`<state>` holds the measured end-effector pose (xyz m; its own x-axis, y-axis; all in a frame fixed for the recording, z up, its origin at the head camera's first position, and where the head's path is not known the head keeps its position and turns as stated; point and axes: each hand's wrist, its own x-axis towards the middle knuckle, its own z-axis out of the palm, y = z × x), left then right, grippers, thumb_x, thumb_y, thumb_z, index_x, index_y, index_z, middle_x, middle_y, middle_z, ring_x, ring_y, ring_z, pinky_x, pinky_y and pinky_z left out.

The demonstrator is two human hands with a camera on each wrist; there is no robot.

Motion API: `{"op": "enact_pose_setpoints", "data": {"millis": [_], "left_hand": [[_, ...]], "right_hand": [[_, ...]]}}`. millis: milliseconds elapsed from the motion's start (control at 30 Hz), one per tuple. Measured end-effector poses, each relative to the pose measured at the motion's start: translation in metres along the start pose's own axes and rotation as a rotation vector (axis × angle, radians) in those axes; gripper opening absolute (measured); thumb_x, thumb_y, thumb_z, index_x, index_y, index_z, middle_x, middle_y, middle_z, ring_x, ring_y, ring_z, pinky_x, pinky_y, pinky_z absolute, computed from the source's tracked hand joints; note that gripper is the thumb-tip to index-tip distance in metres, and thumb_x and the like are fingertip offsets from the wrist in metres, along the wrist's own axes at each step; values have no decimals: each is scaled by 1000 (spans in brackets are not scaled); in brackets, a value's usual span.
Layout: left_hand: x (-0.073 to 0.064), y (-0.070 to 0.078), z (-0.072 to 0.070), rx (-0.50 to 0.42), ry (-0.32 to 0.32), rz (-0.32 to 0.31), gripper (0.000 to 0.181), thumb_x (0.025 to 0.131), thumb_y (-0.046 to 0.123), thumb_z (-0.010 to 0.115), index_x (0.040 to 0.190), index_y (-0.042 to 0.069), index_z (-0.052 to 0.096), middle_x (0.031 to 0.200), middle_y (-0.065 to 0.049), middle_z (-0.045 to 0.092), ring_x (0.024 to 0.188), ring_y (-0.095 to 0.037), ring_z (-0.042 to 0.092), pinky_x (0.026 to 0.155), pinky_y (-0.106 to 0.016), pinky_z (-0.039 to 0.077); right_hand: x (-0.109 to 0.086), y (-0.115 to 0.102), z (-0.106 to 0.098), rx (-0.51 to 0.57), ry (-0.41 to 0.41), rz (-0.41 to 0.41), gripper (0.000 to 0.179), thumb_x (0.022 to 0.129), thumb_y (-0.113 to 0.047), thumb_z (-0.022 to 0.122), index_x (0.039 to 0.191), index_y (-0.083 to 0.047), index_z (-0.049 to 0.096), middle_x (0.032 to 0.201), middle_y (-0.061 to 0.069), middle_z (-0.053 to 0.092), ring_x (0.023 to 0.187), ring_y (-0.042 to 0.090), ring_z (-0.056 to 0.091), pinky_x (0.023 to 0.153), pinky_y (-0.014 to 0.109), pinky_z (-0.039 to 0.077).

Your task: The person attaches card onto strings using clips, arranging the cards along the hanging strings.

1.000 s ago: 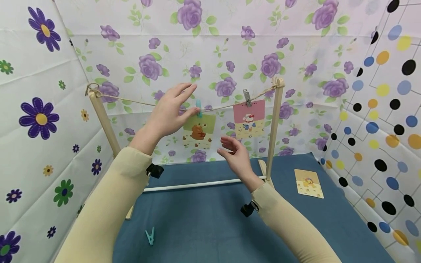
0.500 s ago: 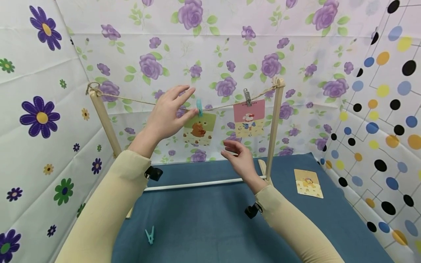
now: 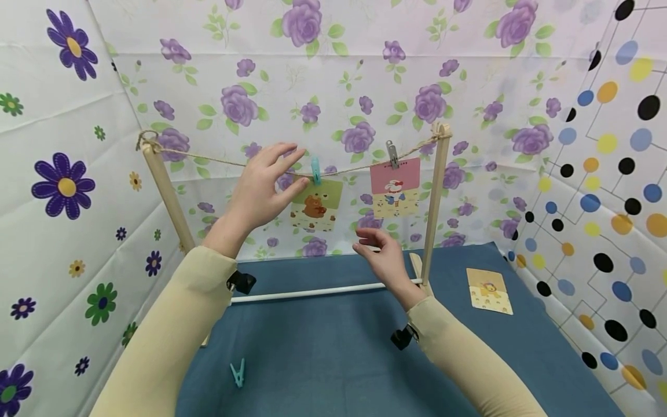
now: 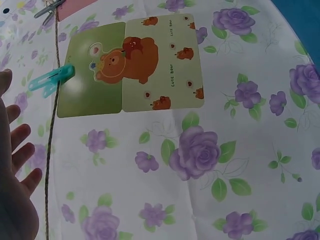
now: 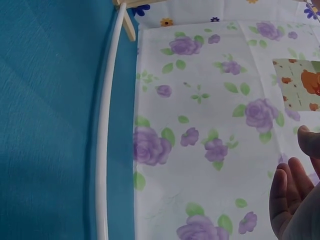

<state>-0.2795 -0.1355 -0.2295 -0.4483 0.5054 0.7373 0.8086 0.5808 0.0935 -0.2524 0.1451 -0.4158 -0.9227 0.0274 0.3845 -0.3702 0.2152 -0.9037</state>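
Cream cuff (image 3: 212, 265) at its wrist, the left hand (image 3: 263, 190) holds nothing. Its fingers are loose, and its thumb is just beside a teal clip (image 3: 315, 172) but not touching it. The clip pinches the green top of a bear card (image 3: 315, 207) onto a brown string (image 3: 219, 160). The right hand (image 3: 384, 258) is lower down. It holds nothing too, and its fingers are a little bent. Above it, a silver clip (image 3: 392, 155) hangs a pink and yellow card (image 3: 395, 185) on the same string. Each end of the string is tied to a wooden post (image 3: 435, 202). Down low is a white rod (image 3: 307, 295). On the blue cloth (image 3: 333, 347), another teal clip (image 3: 238, 373) lies near the front left, and a yellow card (image 3: 489, 291) lies flat on the right. Behind is a white cloth (image 3: 333, 75) with purple roses.
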Motion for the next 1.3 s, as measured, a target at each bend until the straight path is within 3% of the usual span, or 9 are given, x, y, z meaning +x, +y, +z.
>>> {"op": "enact_pose_setpoints", "data": {"millis": [333, 600, 833, 967, 1133, 1300], "left_hand": [[-15, -5, 7, -46, 148, 73, 41, 98, 18, 80, 136, 2, 73, 145, -21, 64, 143, -42, 51, 123, -57, 34], [-36, -6, 13, -65, 203, 133, 37, 98, 18, 78, 129, 0, 77, 140, -21, 67, 136, -43, 56, 118, -60, 38], [-61, -3, 21, -108, 251, 127, 48, 108, 43, 63, 124, 0, 79, 130, -19, 73, 128, -42, 62, 111, -61, 43], [-83, 6, 27, -166, 283, 100, 50, 109, 45, 62, 118, 1, 81, 117, -17, 79, 119, -41, 67, 105, -59, 48], [-106, 14, 35, -239, 269, 92, 48, 109, 44, 63, 117, 1, 82, 114, -16, 78, 112, -40, 69, 103, -51, 51], [-125, 15, 43, -298, 199, 50, 47, 109, 45, 64, 126, 3, 79, 122, -13, 76, 114, -35, 69, 101, -46, 53]], "right_hand": [[-1, 11, -5, -15, 11, 9, 29, 101, -13, 78, 129, -11, 76, 128, 7, 73, 115, 24, 70, 100, 51, 58], [-4, 18, -12, -25, 5, 32, 27, 101, -14, 79, 128, -12, 77, 126, 5, 74, 113, 23, 71, 99, 49, 59], [-8, 21, -15, -48, 0, 48, 26, 102, -15, 77, 127, -12, 77, 127, 7, 74, 112, 23, 70, 97, 48, 60], [-11, 22, -17, -42, -7, 46, 27, 102, -16, 78, 127, -8, 77, 126, 8, 73, 112, 24, 70, 96, 45, 60], [-13, 22, -18, -29, -14, 63, 25, 102, -15, 77, 126, -10, 77, 128, 9, 73, 112, 23, 69, 96, 41, 60], [-17, 23, -19, -39, -25, 80, 26, 103, -15, 76, 128, -11, 76, 130, 8, 72, 114, 25, 68, 96, 45, 60]]}}
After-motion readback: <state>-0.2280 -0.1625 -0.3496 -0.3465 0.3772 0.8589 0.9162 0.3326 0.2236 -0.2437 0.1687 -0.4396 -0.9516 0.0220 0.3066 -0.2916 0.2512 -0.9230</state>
